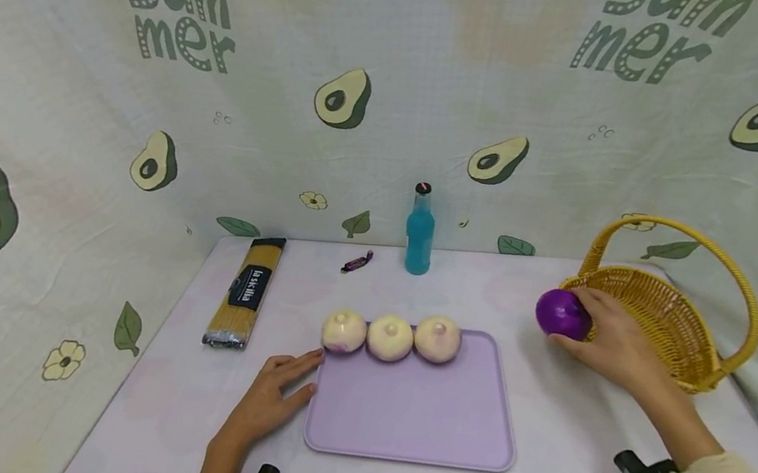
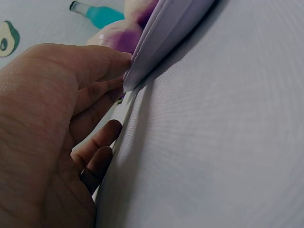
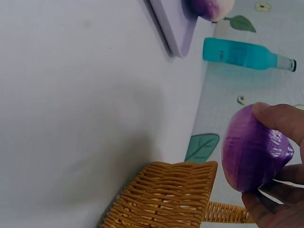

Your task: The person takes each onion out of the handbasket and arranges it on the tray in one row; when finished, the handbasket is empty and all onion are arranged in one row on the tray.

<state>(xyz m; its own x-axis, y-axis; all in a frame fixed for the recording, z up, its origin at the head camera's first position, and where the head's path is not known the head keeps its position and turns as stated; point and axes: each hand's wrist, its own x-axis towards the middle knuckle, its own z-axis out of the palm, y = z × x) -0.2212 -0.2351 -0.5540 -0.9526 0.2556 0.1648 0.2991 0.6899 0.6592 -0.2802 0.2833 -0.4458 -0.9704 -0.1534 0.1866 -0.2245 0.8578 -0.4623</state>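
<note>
My right hand [image 1: 604, 340] grips a purple onion [image 1: 562, 313] just in front of the yellow wicker basket [image 1: 669, 317]; in the right wrist view the purple onion [image 3: 254, 149] sits between thumb and fingers above the basket rim [image 3: 166, 194]. My left hand [image 1: 271, 395] lies flat on the table, its fingers [image 2: 90, 66] touching the left edge of the lilac tray [image 1: 413, 407]. Three pale peeled onions [image 1: 390, 337] sit in a row along the tray's far edge.
A packet of spaghetti [image 1: 246, 291] lies left of the tray. A blue bottle [image 1: 420, 231] stands at the back, with a small wrapped sweet [image 1: 357, 261] beside it. Avocado-print cloth walls close in behind and at both sides.
</note>
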